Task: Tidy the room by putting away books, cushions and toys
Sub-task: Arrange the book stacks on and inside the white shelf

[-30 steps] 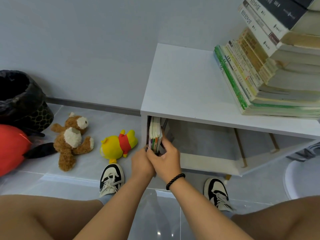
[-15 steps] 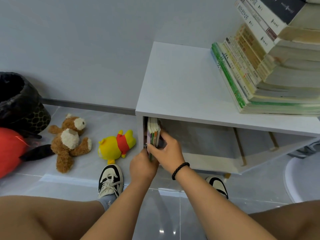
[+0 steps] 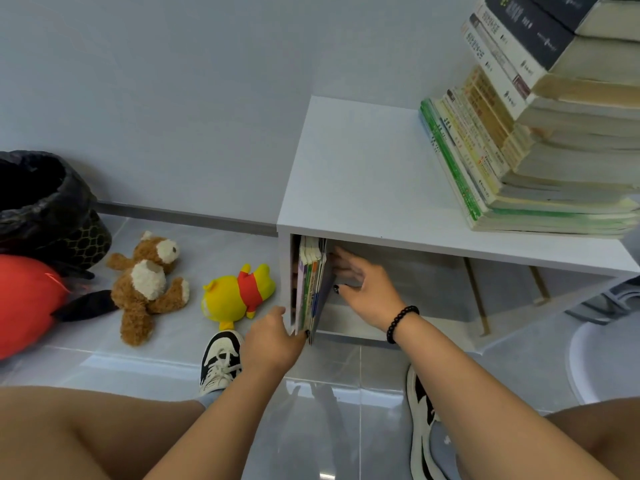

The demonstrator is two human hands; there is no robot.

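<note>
A few thin books [image 3: 310, 282] stand upright at the left end of the white cabinet's [image 3: 363, 174] lower compartment. My left hand [image 3: 272, 341] holds their bottom front edge. My right hand [image 3: 367, 289], with a black bead bracelet, is spread inside the compartment, its fingers against the right side of the books. A tall stack of books [image 3: 526, 133] lies on the cabinet top at the right. On the floor to the left lie a brown teddy bear [image 3: 145, 285] and a yellow plush bear in a red shirt [image 3: 239, 292].
A black-lined bin [image 3: 45, 209] stands at the far left by the wall, with a red cushion [image 3: 24, 303] in front of it. My two shoes [image 3: 220, 362] rest on the glossy grey tile floor. A white round object [image 3: 602, 362] sits at the right edge.
My right hand has opened and slid further into the compartment beside the books. The books now stand deeper against the left wall. My left hand has dropped to their lower edge.
</note>
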